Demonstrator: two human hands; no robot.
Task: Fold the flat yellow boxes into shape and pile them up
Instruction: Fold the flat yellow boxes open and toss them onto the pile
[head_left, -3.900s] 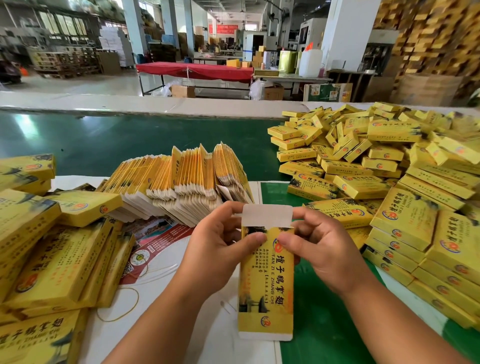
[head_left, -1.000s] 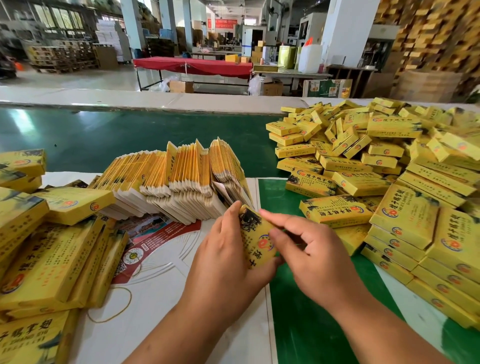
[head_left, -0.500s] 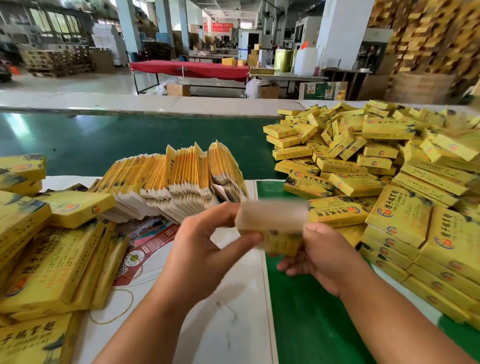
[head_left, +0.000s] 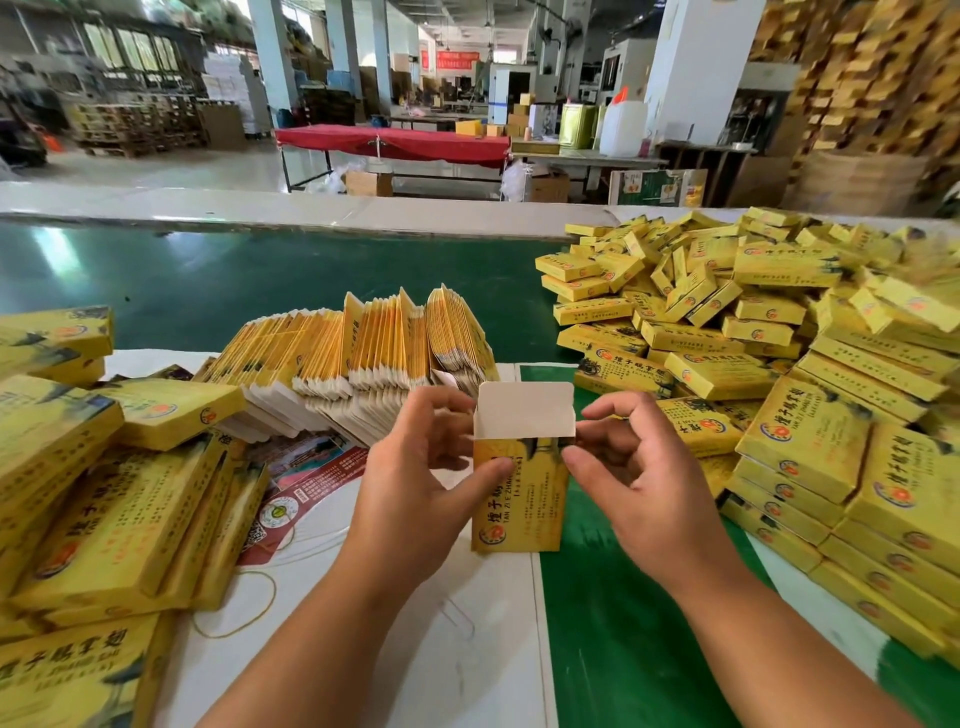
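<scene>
I hold one yellow box (head_left: 519, 499) upright in front of me, its white top flap (head_left: 524, 408) standing open. My left hand (head_left: 415, 483) pinches its left edge with thumb in front and fingers behind. My right hand (head_left: 628, 478) pinches the right top corner near the side flap. Behind it a fanned stack of flat yellow boxes (head_left: 358, 358) leans on the table. A big heap of folded yellow boxes (head_left: 769, 338) covers the right side.
More folded yellow boxes (head_left: 93, 493) lie piled at my left. A red printed sheet (head_left: 306, 478) and a rubber band (head_left: 244, 603) lie on the white table cover (head_left: 415, 649). The green belt (head_left: 208, 286) runs beyond the stacks.
The box has turned from lying sideways and blurred in my hands to upright, with the top flap now standing open. Both hands shifted to its upper edges.
</scene>
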